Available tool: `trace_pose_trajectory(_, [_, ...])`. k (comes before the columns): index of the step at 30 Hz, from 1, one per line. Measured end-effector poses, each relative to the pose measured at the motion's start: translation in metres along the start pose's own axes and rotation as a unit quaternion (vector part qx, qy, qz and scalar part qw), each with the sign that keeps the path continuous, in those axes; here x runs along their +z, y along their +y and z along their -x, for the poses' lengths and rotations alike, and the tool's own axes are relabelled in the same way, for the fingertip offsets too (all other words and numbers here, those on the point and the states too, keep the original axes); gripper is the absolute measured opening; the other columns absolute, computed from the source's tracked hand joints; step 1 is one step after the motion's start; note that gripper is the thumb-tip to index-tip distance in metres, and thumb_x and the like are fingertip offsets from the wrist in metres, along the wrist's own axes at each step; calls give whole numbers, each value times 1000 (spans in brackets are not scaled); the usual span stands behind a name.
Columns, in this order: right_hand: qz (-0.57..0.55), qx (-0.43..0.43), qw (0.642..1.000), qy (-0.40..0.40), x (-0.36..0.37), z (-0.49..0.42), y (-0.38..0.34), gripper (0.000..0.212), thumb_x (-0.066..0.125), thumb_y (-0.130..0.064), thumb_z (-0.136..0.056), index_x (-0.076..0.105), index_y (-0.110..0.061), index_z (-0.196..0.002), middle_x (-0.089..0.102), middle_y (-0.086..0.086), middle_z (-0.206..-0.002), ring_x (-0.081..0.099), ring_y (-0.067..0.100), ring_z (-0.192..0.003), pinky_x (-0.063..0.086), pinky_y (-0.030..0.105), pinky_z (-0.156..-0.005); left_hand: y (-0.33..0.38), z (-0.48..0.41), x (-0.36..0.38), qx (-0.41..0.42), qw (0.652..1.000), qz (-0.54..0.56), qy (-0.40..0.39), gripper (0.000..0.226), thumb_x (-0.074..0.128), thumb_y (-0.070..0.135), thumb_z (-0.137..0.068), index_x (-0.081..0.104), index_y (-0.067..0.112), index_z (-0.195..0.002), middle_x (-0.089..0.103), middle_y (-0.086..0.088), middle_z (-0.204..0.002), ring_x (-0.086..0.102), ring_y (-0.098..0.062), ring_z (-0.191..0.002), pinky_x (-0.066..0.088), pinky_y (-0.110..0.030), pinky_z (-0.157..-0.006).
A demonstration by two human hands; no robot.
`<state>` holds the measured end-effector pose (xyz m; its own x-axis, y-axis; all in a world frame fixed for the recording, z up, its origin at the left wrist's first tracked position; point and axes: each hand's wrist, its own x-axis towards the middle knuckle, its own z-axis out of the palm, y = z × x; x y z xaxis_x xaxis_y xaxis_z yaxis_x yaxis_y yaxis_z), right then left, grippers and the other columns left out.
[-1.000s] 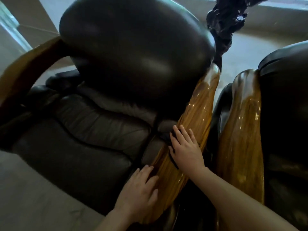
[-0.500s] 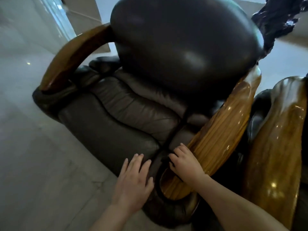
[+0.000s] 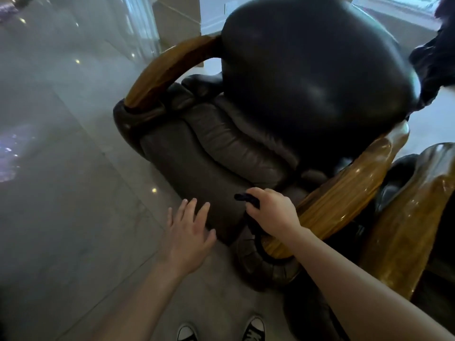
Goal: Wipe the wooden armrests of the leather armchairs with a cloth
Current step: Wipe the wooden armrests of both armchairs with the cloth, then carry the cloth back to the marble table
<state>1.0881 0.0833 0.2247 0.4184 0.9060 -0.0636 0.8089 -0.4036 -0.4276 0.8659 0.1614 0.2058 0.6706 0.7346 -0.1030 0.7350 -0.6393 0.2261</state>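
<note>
Right hand (image 3: 272,209) fisted around a small dark cloth (image 3: 246,198), right at the near end of the glossy, honey-brown wooden armrest (image 3: 344,193) with clear grain streaks. Left hand (image 3: 188,232) open, fingers spread, hovering by the dark leather armchair (image 3: 246,148) seat edge. Second armrest (image 3: 170,70) across the seat.

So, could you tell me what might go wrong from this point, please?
The right hand grips only a small dark cloth at the near armrest's front end, so bare fingers may smudge the glossy wood. The far armrest could get skipped. The left hand hovers open, bracing nothing.
</note>
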Motion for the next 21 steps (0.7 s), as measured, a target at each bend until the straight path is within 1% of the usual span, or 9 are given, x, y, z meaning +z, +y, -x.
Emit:
trace_pose_trajectory(2, [-2, -1, 1000, -2, -9, 6, -21, 32, 57, -43, -93, 59, -38, -125, 60, -10, -93, 58, 10, -78, 46, 25, -61, -11, 18, -15, -6, 1000, -6, 9, 69, 31, 55, -88, 26, 25, -151, 29, -11, -157, 20, -29, -147, 15, -54, -117])
trace_pose_trajectory(5, [1, -5, 1000, -4, -25, 21, -53, 33, 58, -43, -93, 59, -38, -125, 61, -11, -95, 60, 9, -81, 53, 29, -66, -24, 51, -38, -32, 999, -7, -14, 70, 33, 55, -92, 15, 27, -154, 18, -9, -161, 11, -27, -149, 6, -52, -119])
trace_pose_trajectory(7, [1, -13, 1000, -5, -36, 31, -78, 32, 59, -43, -92, 60, -39, -124, 62, -11, -94, 60, 9, -79, 54, 29, -65, -32, 73, -54, -44, 999, -3, -28, 70, 32, 55, -94, 10, 27, -154, 12, -9, -163, 7, -27, -149, 5, -51, -119])
trace_pose_trajectory(9, [-8, -19, 1000, -7, -46, 40, -101, 32, 59, -43, -92, 61, -38, -123, 63, -10, -94, 61, 10, -79, 53, 29, -65, -41, 92, -69, -52, 998, -5, -34, 70, 30, 55, -94, 9, 28, -154, 11, -9, -163, 6, -26, -149, 5, -50, -119])
trace_pose_trajectory(12, [-18, -21, 999, -27, -58, 48, -132, 32, 61, -42, -90, 63, -37, -122, 67, -9, -95, 63, 12, -81, 56, 34, -69, -53, 116, -89, -72, 997, -17, -31, 70, 29, 57, -93, 11, 27, -154, 12, -9, -162, 7, -26, -149, 6, -52, -118])
trace_pose_trajectory(16, [-29, -33, 997, -57, -62, 55, -159, 31, 60, -43, -89, 64, -38, -119, 68, -8, -96, 65, 15, -86, 57, 39, -76, -67, 149, -102, -123, 992, -17, -20, 70, 34, 57, -91, 23, 23, -151, 24, -12, -158, 17, -30, -146, 12, -54, -117])
trace_pose_trajectory(19, [-39, -59, 994, -80, -58, 61, -173, 32, 61, -44, -86, 65, -40, -118, 69, -7, -97, 65, 17, -90, 55, 36, -77, -70, 172, -106, -184, 983, -14, -11, 70, 36, 57, -91, 25, 23, -150, 25, -11, -158, 17, -29, -146, 13, -53, -117])
trace_pose_trajectory(21, [-40, -82, 991, -98, -55, 64, -182, 30, 62, -43, -85, 66, -40, -115, 69, -8, -97, 65, 17, -90, 50, 32, -72, -68, 188, -108, -218, 976, 3, 3, 70, 38, 55, -91, 23, 23, -152, 23, -10, -159, 15, -28, -147, 11, -52, -117])
